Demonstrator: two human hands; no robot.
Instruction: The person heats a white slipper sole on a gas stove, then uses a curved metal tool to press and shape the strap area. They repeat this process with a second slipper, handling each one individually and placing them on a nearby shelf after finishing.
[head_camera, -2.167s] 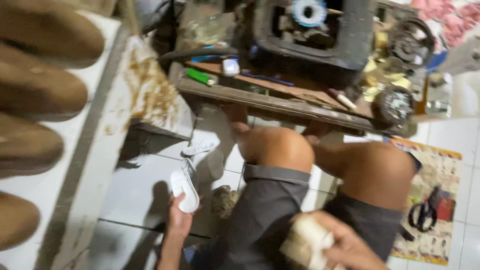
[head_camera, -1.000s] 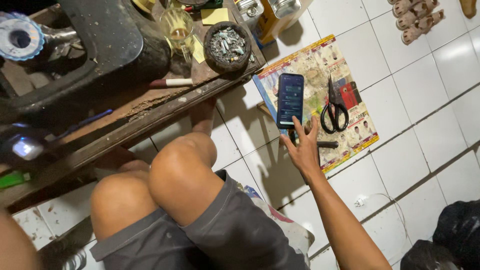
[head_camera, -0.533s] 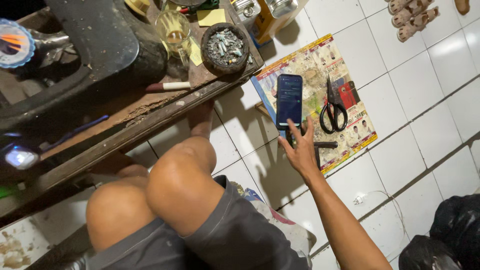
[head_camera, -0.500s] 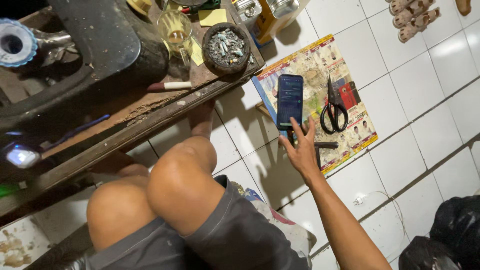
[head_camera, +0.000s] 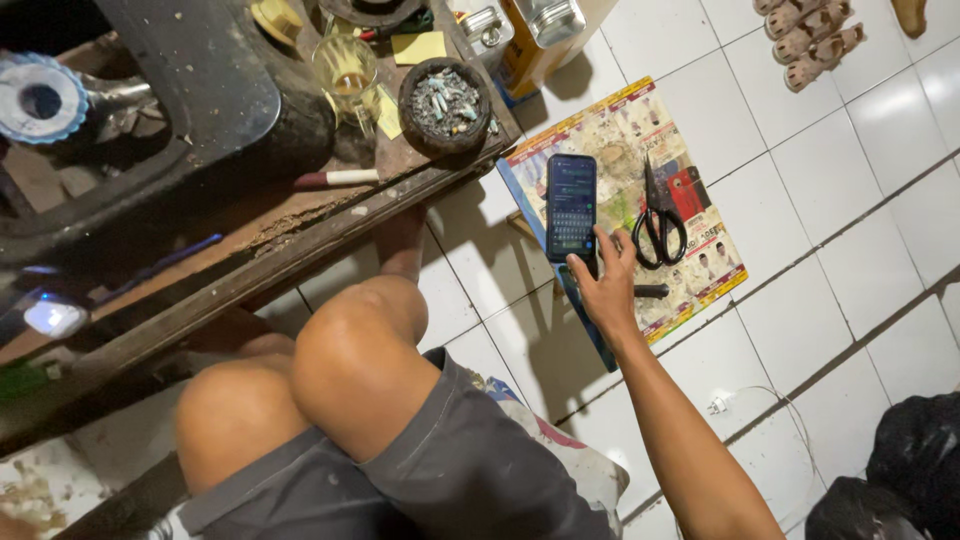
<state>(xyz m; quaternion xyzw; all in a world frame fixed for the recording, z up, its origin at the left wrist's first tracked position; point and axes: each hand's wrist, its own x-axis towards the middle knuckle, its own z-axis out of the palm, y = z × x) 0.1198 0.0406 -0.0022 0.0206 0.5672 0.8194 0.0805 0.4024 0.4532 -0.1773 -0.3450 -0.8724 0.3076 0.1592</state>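
Typing is under way: the lit phone (head_camera: 571, 205), left of the scissors (head_camera: 660, 218), is touched by the open, empty right hand (head_camera: 604, 285); the message looks unfinished.

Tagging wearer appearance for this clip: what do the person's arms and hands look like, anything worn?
Only the right hand and its forearm show: both bare, with no sleeve, glove, watch or ring visible. The left hand is out of view. Below, the person wears grey shorts; the knees are bare.
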